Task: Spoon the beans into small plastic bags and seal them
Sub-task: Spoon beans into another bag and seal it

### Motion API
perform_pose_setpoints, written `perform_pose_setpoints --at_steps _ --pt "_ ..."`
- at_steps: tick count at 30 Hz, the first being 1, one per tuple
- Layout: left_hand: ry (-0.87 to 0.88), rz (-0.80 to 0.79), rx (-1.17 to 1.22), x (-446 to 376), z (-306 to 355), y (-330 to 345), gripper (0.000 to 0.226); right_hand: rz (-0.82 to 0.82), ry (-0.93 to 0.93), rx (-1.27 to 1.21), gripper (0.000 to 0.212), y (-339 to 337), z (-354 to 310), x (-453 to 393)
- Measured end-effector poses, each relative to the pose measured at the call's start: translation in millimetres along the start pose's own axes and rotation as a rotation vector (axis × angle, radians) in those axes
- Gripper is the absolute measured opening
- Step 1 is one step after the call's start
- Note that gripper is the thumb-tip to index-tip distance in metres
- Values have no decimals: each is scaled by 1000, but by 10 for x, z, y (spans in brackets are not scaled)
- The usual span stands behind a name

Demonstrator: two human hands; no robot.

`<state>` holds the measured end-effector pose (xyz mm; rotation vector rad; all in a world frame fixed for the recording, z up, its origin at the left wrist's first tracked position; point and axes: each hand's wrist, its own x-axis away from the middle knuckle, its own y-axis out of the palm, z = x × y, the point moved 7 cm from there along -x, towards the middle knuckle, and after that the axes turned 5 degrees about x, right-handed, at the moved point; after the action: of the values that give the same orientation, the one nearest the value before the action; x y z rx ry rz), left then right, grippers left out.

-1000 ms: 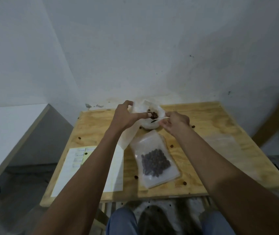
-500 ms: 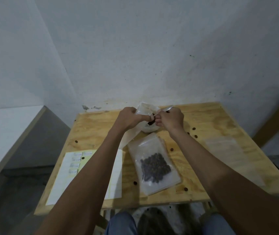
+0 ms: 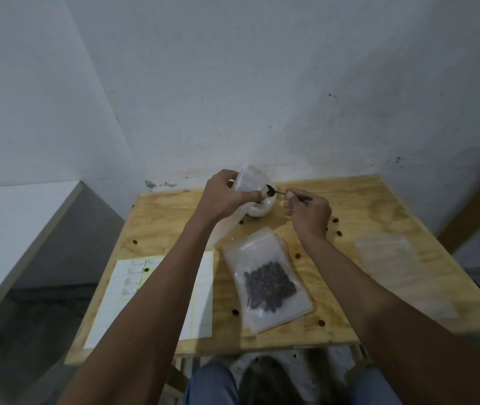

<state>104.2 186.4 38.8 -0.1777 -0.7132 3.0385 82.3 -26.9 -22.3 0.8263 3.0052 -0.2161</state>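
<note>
Since a moment ago, your right hand (image 3: 308, 213) has drawn rightward, pinching the spoon (image 3: 273, 192). Its bowl points left at the small bag (image 3: 249, 182) gripped open by your left hand (image 3: 224, 197), above the bean container (image 3: 259, 207).

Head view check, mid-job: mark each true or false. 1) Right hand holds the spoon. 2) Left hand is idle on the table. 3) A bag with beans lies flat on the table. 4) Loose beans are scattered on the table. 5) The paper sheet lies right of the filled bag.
1) True: right hand pinches the spoon.
2) False: left hand holds an open plastic bag up.
3) True: filled bag.
4) True: loose beans on the table.
5) False: paper sheet lies left.
</note>
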Motion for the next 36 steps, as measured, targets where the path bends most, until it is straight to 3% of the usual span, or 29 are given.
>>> perform_pose_setpoints --at_steps 9,14,18,30,36 --pt "55 -17 32 -93 42 76 55 -158 162 -8 14 134 47 -15" --pt "46 -24 23 -109 -36 56 58 -87 378 -175 12 132 193 -16" --pt "21 -21 -56 -109 -146 -23 70 -52 416 -262 13 115 218 -38" --pt "34 66 -389 78 -288 -53 103 -5 300 -390 11 19 -238 -78" --pt "26 107 -333 90 -277 -54 103 -205 60 -126 14 156 -509 -24"
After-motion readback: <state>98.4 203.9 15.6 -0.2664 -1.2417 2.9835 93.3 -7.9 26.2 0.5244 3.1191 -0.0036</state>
